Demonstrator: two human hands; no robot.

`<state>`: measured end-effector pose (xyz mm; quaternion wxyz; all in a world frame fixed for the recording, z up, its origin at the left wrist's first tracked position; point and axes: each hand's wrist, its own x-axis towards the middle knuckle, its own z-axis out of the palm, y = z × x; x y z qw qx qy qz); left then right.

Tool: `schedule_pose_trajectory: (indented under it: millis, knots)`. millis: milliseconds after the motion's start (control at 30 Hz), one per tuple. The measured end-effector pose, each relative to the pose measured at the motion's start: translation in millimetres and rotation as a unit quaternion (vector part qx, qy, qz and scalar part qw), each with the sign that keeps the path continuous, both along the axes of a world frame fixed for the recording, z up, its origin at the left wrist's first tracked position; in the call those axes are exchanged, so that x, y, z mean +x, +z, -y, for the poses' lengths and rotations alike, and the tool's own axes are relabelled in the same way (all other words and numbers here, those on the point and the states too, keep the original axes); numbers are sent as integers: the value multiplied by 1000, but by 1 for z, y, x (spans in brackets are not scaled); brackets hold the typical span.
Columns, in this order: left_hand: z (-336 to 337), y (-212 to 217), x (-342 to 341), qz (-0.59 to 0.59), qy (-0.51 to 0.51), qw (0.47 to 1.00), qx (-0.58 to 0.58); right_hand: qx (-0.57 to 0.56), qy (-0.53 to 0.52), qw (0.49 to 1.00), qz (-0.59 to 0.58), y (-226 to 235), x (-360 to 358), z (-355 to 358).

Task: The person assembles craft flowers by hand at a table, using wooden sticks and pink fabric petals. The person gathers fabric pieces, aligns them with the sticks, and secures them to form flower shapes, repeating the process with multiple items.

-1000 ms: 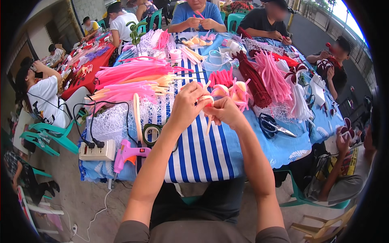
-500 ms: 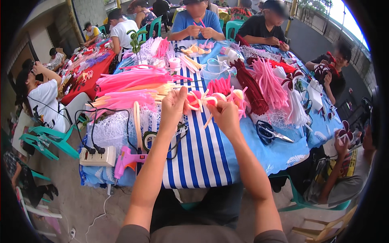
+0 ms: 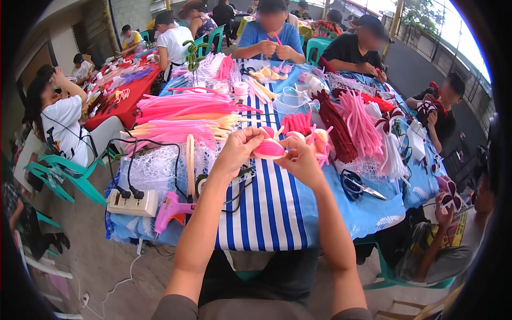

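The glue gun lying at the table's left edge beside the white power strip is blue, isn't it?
Not quite. The glue gun does lie at the left edge of the table, beside the white power strip, but the head view shows it is pink, not blue.

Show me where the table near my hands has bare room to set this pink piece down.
Freest is the blue-and-white striped cloth below both hands, between the pink glue gun and the scissors. The plain blue corner under the scissors is also bare. Beyond the hands, pink strips and dark red stems crowd the table.
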<state>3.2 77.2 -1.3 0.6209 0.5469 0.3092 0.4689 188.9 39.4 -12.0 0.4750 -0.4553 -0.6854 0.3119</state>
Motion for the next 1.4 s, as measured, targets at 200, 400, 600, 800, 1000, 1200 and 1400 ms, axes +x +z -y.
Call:
schedule_pose_trajectory:
  millis: [200, 400, 600, 800, 1000, 1200, 1400]
  knots:
    - [2, 3, 1, 5, 1, 1000, 30, -200, 200, 954, -93, 17, 12, 9]
    - [6, 9, 4, 95, -40, 990, -99, -99, 82, 976, -176, 6, 8, 3]
    - [7, 6, 8, 118, -19, 991, -53, -65, 40, 990, -116, 11, -3, 6]
    - [9, 0, 17, 64, -3, 997, -37, -27, -37, 983, -180, 8, -2, 4]
    - [9, -5, 20, 53, 23, 998, -7, 2, -72, 992, -102, 3, -10, 5]
    - [11, -7, 28, 52, 27, 998, -8, 9, -80, 994, -71, -2, -8, 6]
    - [9, -9, 27, 79, 34, 996, -33, -30, -93, 990, -97, 2, -11, 5]
